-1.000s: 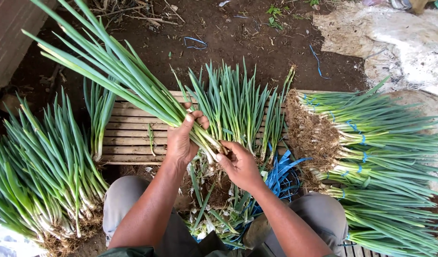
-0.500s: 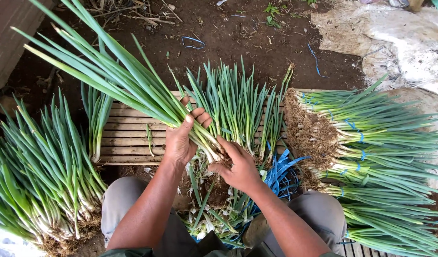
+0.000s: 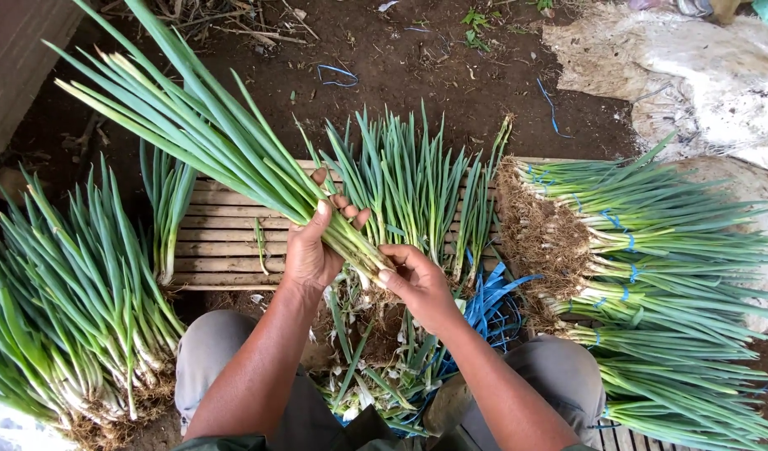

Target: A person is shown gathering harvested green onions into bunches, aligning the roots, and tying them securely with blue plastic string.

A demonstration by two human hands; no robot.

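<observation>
Green onion bunch [image 3: 233,159] sits in both hands, centre frame, leaves fanning out to 10 o'clock over the slatted wooden pallet [image 3: 225,242]. Left hand [image 3: 313,250] is clenched around the stalks just above the white ends. Right hand [image 3: 413,280] pinches the root end at 4 o'clock from the left, fingers closed on the bottom of the stalks; can't tell if it's pulling anything off.

Progress, my read: roughly mid-job. Done: tied bundles [image 3: 668,276] stacked at 3 o'clock, roots facing in, each bound with blue strapping. Left: big untied pile [image 3: 75,317] at 8 o'clock, roots and soil still on, plus a loose row [image 3: 409,192] standing at 12 o'clock behind the hands. Spare blue straps [image 3: 492,296] lie just right of the right hand.

Bunch in hand: long straight leaves, fresh green, pale whitish bases, tips cut fairly even. Trimmings and skins [image 3: 367,376] litter the ground between the knees at 6 o'clock.
</observation>
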